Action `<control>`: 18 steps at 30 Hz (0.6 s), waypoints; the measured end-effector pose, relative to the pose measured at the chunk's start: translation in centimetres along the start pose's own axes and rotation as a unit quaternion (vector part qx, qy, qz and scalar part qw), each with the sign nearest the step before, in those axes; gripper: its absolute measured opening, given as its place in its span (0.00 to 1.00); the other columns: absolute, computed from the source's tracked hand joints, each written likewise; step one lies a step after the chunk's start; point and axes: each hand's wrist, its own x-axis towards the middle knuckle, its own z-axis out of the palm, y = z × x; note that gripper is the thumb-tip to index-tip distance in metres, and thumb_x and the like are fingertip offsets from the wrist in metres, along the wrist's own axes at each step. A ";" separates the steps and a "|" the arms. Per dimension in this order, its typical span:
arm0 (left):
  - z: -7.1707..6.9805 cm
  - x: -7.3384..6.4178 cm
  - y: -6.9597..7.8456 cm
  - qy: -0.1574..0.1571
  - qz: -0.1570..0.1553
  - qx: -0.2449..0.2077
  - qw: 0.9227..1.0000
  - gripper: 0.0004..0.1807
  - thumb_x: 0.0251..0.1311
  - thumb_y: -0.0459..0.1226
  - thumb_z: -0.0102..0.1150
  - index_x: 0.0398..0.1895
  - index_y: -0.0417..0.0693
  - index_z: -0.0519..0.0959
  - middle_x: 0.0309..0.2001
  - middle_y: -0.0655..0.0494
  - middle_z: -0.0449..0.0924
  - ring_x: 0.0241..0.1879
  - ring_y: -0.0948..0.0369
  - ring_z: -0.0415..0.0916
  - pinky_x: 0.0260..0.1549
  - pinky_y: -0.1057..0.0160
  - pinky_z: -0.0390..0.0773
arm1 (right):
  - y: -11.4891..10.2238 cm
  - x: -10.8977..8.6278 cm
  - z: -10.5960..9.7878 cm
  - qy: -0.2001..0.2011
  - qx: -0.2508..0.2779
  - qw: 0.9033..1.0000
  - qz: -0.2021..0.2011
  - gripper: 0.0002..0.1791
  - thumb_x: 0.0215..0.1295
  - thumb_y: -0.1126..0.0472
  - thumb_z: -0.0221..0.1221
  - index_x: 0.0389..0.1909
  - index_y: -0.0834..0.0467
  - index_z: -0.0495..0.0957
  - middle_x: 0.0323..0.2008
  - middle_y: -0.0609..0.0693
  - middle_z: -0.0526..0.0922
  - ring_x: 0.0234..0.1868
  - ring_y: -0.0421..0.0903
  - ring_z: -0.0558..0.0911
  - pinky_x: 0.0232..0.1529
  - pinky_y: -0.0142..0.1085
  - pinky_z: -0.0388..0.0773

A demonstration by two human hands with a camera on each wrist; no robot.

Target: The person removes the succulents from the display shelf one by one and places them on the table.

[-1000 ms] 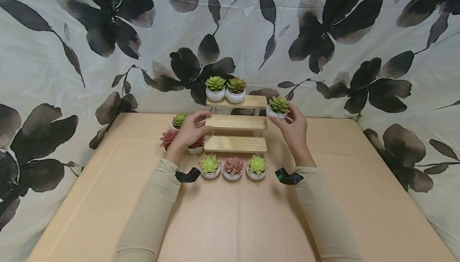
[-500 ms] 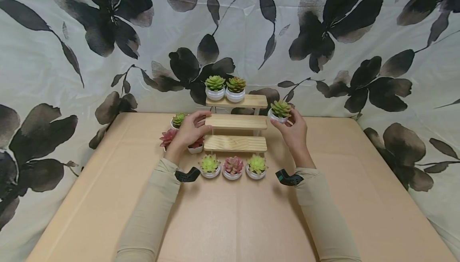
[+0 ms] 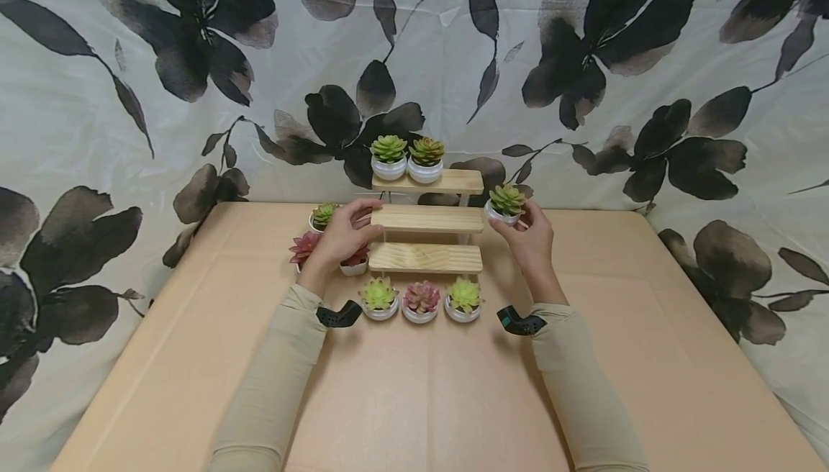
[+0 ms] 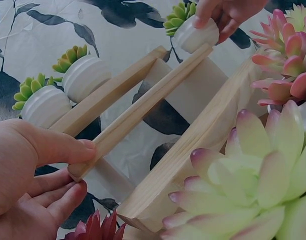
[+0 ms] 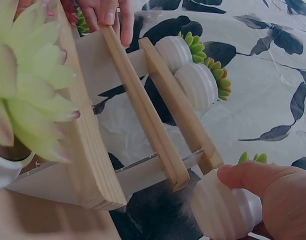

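Note:
A three-tier wooden display stand (image 3: 426,220) stands at the back of the table. My left hand (image 3: 350,238) pinches the left end of its middle shelf (image 4: 142,112), thumb on top and fingers beneath. My right hand (image 3: 532,238) grips a green succulent in a white ribbed pot (image 3: 506,203), held up just off the right end of that shelf. In the right wrist view the thumb lies across the white pot (image 5: 220,207). Two more green potted succulents (image 3: 388,157) (image 3: 426,160) sit side by side on the left part of the top shelf.
Before the stand, a pink succulent (image 3: 421,302) sits between two pale green ones (image 3: 378,298) (image 3: 463,298). Left of the stand are a green succulent (image 3: 322,216) and red ones (image 3: 303,249), partly behind my left hand. A floral cloth (image 3: 453,47) hangs behind the table (image 3: 421,400).
My right hand has lowered the potted succulent slightly and shifted it a little to the right. The left hand keeps its hold on the middle shelf.

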 end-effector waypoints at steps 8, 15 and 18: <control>0.1 0.1 -0.4 0.008 0.013 0.007 1.000 0.27 0.62 0.31 0.60 0.65 0.44 0.69 0.68 0.46 0.66 0.69 0.52 0.65 0.69 0.55 0.67 | 0.9 0.1 0.0 0.009 -0.001 1.000 -0.003 0.35 0.53 0.62 0.70 0.64 0.57 0.69 0.60 0.57 0.74 0.61 0.50 0.74 0.63 0.42 0.76; 0.1 0.0 -0.6 0.013 0.016 0.014 1.000 0.26 0.62 0.31 0.60 0.64 0.45 0.70 0.67 0.46 0.68 0.68 0.52 0.66 0.68 0.55 0.68 | 1.6 0.0 0.1 0.010 -0.011 1.000 0.009 0.35 0.54 0.60 0.70 0.63 0.58 0.69 0.61 0.58 0.74 0.62 0.52 0.74 0.65 0.43 0.74; 0.1 0.1 -0.6 0.011 0.017 0.015 1.000 0.26 0.62 0.31 0.60 0.64 0.46 0.70 0.68 0.46 0.67 0.68 0.52 0.66 0.69 0.55 0.67 | 1.8 0.0 0.0 0.010 -0.020 1.000 0.016 0.35 0.54 0.58 0.71 0.63 0.58 0.70 0.60 0.58 0.75 0.61 0.52 0.74 0.66 0.43 0.74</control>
